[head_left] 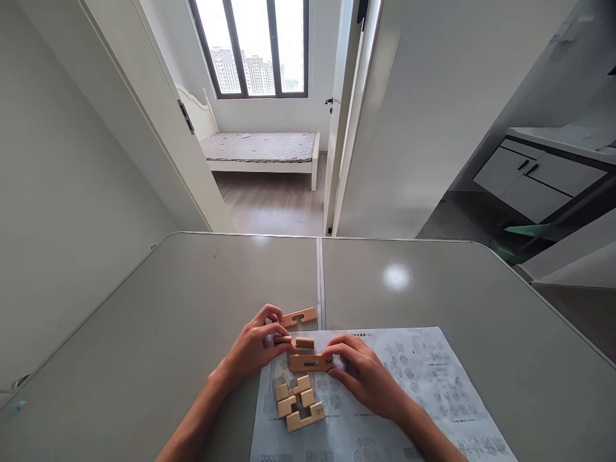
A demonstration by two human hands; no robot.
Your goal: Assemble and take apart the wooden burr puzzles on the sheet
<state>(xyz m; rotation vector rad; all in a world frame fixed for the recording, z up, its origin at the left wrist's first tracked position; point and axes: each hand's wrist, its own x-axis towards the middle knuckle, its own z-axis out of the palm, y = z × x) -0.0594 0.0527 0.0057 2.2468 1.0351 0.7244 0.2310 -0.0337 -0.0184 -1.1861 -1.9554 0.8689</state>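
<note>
Pinching a slotted block [297, 364] by its right end with the right hand [363, 372], thumb on the near side and forefinger on the far side. Pinching a notched block [305, 343] just behind it, by the left end, between thumb and forefinger of the left hand [257, 337]. Left hand's other fingers bent over the end of a long block [309, 314], just beyond the far edge of a printed sheet [423, 343] on the table [202, 289]; impossible to say whether gripping or only touching there. Probably gripping by the ends to leave slot and notch uncovered. On the sheet, nearer the body: a close cluster of pale blocks [289, 406], perhaps grouped there to stay within reach; unclear whether joined or merely touching.

Readable at the slotted block's right end: a black "2", apparently turned sideways. Across the sheet's far edge, a Chinese heading, partly covered by the right hand and seemingly ending in "(二)". Among the small drawings, captions too tiny to read. On the nearest pale piece, a dark, illegible mark. No brand visible.
</note>
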